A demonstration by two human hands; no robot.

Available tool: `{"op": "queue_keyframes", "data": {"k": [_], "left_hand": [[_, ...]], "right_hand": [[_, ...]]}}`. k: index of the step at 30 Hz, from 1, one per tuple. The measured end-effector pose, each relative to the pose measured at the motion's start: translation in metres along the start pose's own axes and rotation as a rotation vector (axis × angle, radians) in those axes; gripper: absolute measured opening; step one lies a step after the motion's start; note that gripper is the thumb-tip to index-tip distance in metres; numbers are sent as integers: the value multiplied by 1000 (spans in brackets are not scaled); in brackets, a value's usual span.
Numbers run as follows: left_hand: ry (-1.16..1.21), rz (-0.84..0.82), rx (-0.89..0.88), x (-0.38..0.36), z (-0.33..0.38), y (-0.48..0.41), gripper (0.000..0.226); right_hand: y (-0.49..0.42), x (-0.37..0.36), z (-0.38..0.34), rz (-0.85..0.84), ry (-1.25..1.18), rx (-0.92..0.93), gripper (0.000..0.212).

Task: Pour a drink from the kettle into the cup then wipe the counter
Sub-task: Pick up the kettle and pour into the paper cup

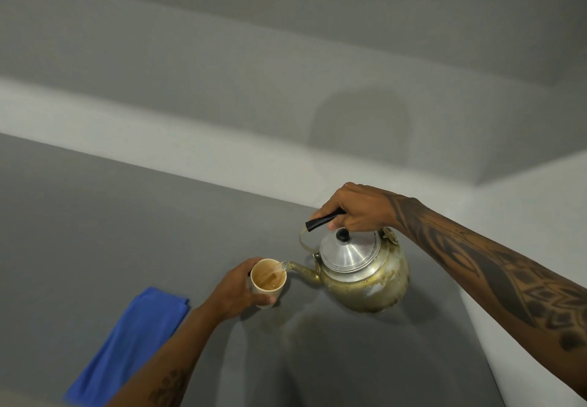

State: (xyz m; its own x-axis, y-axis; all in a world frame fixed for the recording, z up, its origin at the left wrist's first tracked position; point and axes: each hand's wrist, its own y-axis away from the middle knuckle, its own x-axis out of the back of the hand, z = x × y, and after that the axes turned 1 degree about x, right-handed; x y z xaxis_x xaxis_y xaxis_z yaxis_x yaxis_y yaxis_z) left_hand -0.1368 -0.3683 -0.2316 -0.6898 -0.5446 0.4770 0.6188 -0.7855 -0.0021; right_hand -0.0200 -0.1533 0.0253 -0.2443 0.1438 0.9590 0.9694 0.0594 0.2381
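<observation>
Right hand (355, 208) gripping kettle (365, 270) handle, pouring centre frame; left hand (236, 292) clasping cup (268, 279). Advice: keeping spout over rim, tilting slowly, stopping before brim.

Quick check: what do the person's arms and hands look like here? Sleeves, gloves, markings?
Both arms are bare to the frame edge: no sleeves, no gloves, no watch or rings visible. The right hand leads into a forearm covered in dense dark geometric tattoo work, running from the wrist up past the frame edge. The left hand is unmarked; its forearm carries one smaller floral-looking tattoo near the bottom of the view.
</observation>
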Motion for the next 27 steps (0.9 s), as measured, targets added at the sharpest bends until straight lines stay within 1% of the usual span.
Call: {"op": "queue_keyframes", "data": {"k": [12,24,27], "left_hand": [[-6,-4,-6,0,-2,0,76],[-19,3,-18,0,1,2,70],[-15,1,-21,0,-1,1,72]], "right_hand": [[-2,3,-1,-1,42,14,35],[2,6,-5,-11,58,14,35],[3,8,-6,-12,68,16,35]]}}
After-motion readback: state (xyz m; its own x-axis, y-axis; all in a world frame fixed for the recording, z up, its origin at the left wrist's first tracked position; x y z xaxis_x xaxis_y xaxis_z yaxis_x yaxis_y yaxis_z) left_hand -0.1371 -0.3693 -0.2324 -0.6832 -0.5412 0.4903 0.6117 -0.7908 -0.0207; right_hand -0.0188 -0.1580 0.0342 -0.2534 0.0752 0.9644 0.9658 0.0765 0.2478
